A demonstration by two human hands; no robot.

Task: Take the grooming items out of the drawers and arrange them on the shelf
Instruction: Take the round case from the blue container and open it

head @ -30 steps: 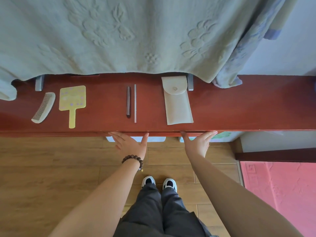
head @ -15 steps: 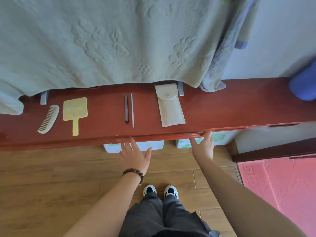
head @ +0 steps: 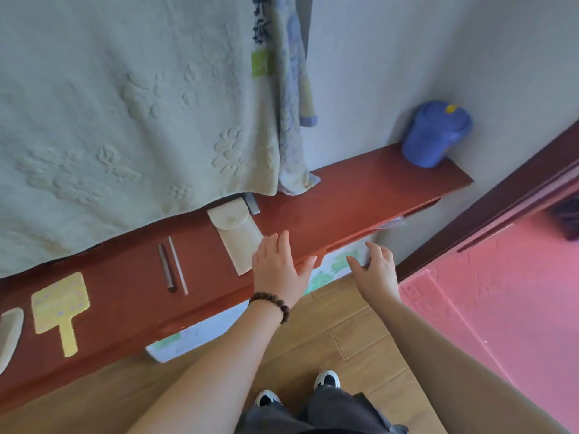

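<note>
while the red shelf [head: 360,195] runs slantwise across the view, the left hand [head: 277,267] lies flat over its front part with the fingers spread and straight, palm down, holding nothing; its thumb reaches past the front edge of the shelf, and its fingertips lie just beside the lower right corner of the cream pouch [head: 236,234] without clearly touching it. a dark bead bracelet [head: 272,303] sits on that wrist. the right hand [head: 374,270] is also open and empty, fingers loosely spread and a little curled, held in front of the shelf's edge and below it, over the patterned drawer front [head: 332,267] that shows beneath the shelf; whether it touches that front cannot be told. the two hands are near each other but apart. the grooming items lie on the shelf in a row: the pouch with its snap flap toward the wall, then to its left a dark stick [head: 166,267] and a pale stick [head: 178,266] side by side, then well to the left a yellow hand mirror [head: 61,305] with its handle pointing to the front, and at the picture's left edge part of a pale comb [head: 9,333]. a green towel [head: 125,120] hangs over the back of the shelf, and a blue cup [head: 434,134] stands at the far right end.
</note>
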